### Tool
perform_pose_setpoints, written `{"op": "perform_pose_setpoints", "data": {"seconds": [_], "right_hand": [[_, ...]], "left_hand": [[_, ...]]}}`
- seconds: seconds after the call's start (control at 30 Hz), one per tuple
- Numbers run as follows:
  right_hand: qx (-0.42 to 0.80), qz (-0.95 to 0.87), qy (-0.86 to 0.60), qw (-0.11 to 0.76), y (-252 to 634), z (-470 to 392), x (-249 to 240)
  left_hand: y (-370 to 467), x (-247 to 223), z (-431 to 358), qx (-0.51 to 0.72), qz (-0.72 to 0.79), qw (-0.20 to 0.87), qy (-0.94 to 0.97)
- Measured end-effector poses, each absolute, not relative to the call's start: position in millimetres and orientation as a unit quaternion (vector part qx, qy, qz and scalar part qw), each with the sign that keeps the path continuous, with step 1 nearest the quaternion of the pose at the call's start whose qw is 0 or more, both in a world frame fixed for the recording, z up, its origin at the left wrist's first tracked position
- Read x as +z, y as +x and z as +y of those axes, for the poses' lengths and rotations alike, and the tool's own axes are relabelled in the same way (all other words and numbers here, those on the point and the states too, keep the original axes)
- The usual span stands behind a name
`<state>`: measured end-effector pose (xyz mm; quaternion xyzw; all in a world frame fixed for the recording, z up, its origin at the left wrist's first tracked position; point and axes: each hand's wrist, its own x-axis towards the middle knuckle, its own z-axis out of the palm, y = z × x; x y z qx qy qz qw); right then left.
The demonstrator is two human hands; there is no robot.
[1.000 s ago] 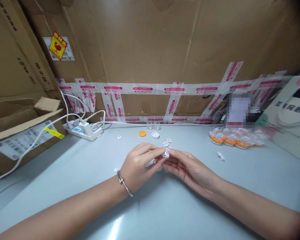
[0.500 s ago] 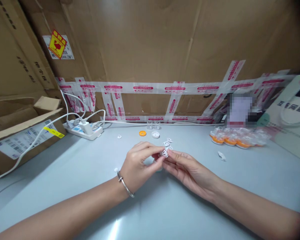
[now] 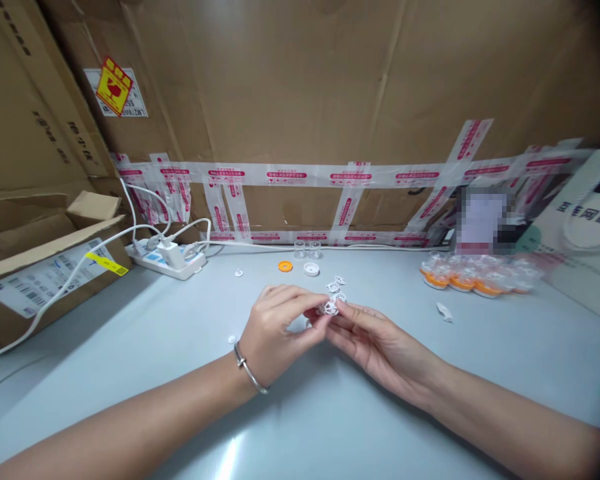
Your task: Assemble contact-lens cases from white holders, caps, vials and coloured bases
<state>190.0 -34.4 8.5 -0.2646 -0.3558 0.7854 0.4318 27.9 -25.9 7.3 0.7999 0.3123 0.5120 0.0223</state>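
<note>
Between the fingertips of both hands is a small white openwork part (image 3: pixel 330 307). My left hand (image 3: pixel 285 323), with a metal bangle at the wrist, pinches it from the left with thumb and fingers. My right hand (image 3: pixel 375 337) grips it from the right, thumb on top and the other fingers curled below. Just beyond the fingertips, more white openwork pieces (image 3: pixel 334 287) lie on the grey table. Farther back are an orange ring (image 3: pixel 285 266), a white round cap (image 3: pixel 311 269) and two clear cups (image 3: pixel 307 250).
Clear and orange containers (image 3: pixel 473 277) stand in a cluster at the right, with a crumpled white scrap (image 3: pixel 444 312) before them. A power strip (image 3: pixel 180 264) with white cables and an open cardboard box (image 3: pixel 55 267) are at the left. Small white discs (image 3: pixel 239 273) lie left of centre.
Both hands stay almost in place. The white part between the fingertips has tilted slightly, and the left fingers have shifted a little.
</note>
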Motion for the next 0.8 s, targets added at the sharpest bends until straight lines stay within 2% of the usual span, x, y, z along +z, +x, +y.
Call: {"op": "perform_pose_setpoints", "data": {"seconds": [0.23,0.8], "right_hand": [[0.790,-0.354,-0.255,0.431,191.2,-34.7,10.2],[0.808,-0.363,-0.238,0.398,195.5,-29.2,7.6]], "left_hand": [[25.9,6.7,-26.4,0.518,0.299,-0.005,0.801],[26.0,16.0,-34.1,0.486,0.267,0.027,0.832]]}}
